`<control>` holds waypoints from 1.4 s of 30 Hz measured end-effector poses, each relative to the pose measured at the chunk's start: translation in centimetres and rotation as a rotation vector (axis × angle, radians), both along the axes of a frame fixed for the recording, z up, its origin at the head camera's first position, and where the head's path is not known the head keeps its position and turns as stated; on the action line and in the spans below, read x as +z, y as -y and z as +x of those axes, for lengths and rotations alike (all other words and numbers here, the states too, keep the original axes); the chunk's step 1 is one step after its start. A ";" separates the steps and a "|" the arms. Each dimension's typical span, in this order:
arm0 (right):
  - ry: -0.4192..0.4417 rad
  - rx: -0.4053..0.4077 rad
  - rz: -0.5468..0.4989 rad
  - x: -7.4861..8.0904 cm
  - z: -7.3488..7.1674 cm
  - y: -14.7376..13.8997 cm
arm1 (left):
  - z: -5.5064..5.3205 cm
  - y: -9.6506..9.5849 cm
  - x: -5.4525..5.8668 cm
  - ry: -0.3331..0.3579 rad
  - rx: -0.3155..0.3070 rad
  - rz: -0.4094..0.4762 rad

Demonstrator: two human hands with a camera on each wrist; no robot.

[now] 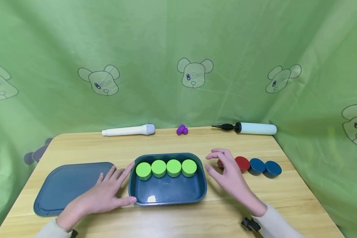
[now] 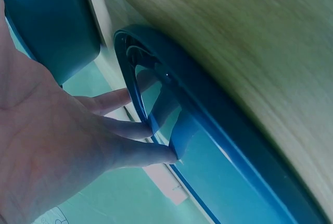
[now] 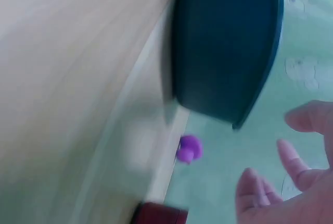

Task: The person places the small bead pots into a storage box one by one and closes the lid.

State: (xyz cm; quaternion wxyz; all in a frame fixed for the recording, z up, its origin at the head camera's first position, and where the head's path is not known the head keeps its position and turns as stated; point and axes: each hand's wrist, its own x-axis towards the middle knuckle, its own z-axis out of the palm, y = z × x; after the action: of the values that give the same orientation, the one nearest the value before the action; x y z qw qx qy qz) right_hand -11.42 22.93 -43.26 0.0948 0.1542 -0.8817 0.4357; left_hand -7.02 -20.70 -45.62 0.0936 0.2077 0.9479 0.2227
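Observation:
A dark blue rectangular box (image 1: 168, 193) sits open on the table, with a row of several bright green round blocks (image 1: 159, 168) along its far side. My left hand (image 1: 105, 195) is spread at the box's left side, thumb and index finger at its rim. Its other fingertips rest at the edge of the flat dark blue lid (image 2: 223, 172) in the left wrist view. Just right of the box, my right hand (image 1: 228, 175) hovers with loosely bent fingers and holds nothing. Two red round blocks (image 1: 242, 164) stand behind it, one partly hidden, beside two dark blue round blocks (image 1: 257, 166).
Along the table's back edge lie a white stick with a lilac end (image 1: 128, 130), a small purple object (image 1: 182, 130) and a pale blue hand pump (image 1: 257, 128) with a black nozzle. A green cloth (image 1: 148, 82) printed with bear heads surrounds the wooden table (image 1: 178, 221).

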 end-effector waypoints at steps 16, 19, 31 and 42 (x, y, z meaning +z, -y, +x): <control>-0.120 -0.169 -0.142 -0.4 1.2 -8.3 | -0.2 -0.1 0.1 0.003 -0.002 -0.003; -0.112 -0.226 -0.147 -1.1 1.5 -9.7 | -0.3 -0.1 0.1 0.009 -0.005 -0.005; -0.015 -0.337 -0.083 -2.8 1.5 -15.0 | 0.1 0.1 -0.4 -0.008 0.006 0.004; 0.162 -0.431 0.045 -3.6 1.2 -19.2 | 0.1 -0.1 -0.3 -0.015 0.009 0.003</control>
State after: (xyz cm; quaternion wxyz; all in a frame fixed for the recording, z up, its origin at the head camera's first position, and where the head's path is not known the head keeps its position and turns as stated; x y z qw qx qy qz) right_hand -10.24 42.13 -46.84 0.1111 -0.0713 -0.9085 0.3964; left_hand -6.91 -20.63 -45.95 0.0852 0.2052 0.9492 0.2229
